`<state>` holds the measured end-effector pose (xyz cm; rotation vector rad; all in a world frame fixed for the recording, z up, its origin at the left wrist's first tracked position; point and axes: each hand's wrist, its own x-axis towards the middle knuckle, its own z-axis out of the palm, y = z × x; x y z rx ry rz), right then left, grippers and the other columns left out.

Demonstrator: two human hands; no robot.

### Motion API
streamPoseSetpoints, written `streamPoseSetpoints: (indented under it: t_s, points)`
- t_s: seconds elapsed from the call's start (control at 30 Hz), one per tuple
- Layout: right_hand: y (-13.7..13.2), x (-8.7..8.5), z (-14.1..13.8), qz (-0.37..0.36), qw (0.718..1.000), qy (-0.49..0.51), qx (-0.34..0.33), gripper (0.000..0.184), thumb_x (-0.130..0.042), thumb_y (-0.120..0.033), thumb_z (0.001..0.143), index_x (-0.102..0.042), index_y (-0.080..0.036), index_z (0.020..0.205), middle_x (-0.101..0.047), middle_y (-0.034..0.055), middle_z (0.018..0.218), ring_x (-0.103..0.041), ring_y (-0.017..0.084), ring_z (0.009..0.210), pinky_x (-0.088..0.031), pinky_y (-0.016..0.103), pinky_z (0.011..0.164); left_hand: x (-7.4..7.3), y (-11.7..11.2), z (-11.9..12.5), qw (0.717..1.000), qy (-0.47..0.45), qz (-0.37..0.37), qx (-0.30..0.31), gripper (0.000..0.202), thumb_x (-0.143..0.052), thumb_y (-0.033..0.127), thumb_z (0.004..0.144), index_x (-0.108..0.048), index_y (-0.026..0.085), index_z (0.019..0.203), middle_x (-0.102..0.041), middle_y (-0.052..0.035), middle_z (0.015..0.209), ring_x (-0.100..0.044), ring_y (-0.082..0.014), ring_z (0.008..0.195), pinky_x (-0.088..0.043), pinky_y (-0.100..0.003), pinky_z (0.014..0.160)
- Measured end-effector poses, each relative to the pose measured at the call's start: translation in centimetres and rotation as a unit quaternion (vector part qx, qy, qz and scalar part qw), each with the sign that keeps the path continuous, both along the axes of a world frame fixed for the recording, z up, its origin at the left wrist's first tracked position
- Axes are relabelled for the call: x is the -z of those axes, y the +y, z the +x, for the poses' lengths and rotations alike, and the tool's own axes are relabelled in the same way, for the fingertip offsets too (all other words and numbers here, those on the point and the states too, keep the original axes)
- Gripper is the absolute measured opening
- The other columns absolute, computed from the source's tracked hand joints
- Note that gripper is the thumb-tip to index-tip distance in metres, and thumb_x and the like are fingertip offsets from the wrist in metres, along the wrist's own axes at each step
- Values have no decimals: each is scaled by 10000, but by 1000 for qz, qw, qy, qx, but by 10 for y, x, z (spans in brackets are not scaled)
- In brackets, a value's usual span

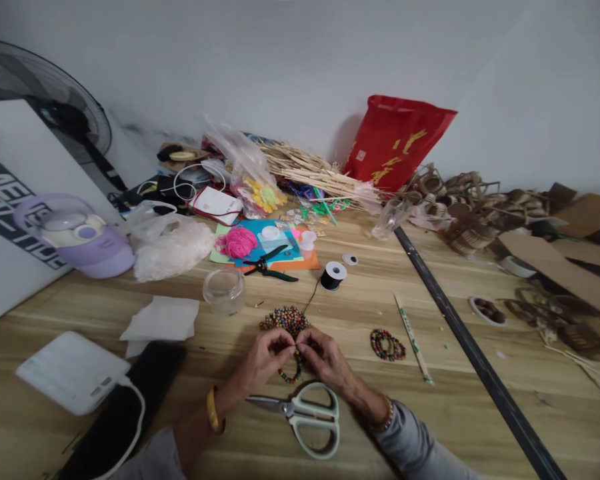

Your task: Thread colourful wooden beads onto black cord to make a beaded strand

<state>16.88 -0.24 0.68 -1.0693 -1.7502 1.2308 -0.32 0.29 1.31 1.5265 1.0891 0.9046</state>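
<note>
My left hand point(267, 360) and my right hand point(327, 361) meet fingertip to fingertip, each closed in a pinch. Between them hangs a small beaded bracelet point(291, 375), a loop of multicoloured beads; the cord at its top is too fine to make out. Just beyond my fingers lies a heap of similar beads point(286, 320). A dark cord runs from there to a spool of black cord point(333, 276). Below my hands, scissors point(313, 419) with pale handles lie with their blades pointing left. Another beaded bracelet point(387, 345) rests to the right of my right hand.
A clear jar point(224, 291), black-handled cutters point(267, 265) and pink yarn point(237, 242) sit beyond my left hand. At left are a white power bank point(73, 372) and a purple cap point(90, 243). A dark strip point(460, 327) crosses the table at right, near a wrapped stick point(413, 339).
</note>
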Motion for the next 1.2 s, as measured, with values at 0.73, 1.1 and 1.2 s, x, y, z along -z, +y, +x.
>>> streamPoseSetpoints:
  t_s: [0.73, 1.1, 1.2]
  points:
    - [1, -4, 1, 117, 993, -20, 0, 169, -474, -299, 915, -558, -176, 836, -547, 34, 783, -508, 150, 731, -411, 254, 655, 8, 0, 1, 999, -31, -11, -7, 106, -610, 243, 699, -598, 138, 687, -595, -11, 636, -525, -136, 613, -419, -226, 591]
    - [0, -4, 0, 72, 997, -12, 1, 221, -490, -358, 903, -566, -169, 817, -548, 28, 769, -507, 144, 719, -417, 251, 655, 1, 0, 1, 998, -48, -40, 1, 88, -615, 218, 681, -575, 140, 668, -570, -1, 635, -518, -129, 627, -410, -217, 588]
    - [1, -4, 0, 32, 999, 2, 1, 250, -512, -395, 885, -569, -165, 804, -549, 18, 748, -505, 138, 701, -416, 244, 645, 0, 2, -1, 993, -83, -84, 25, 145, -645, 264, 676, -574, 138, 671, -565, 5, 623, -518, -126, 615, -414, -220, 585]
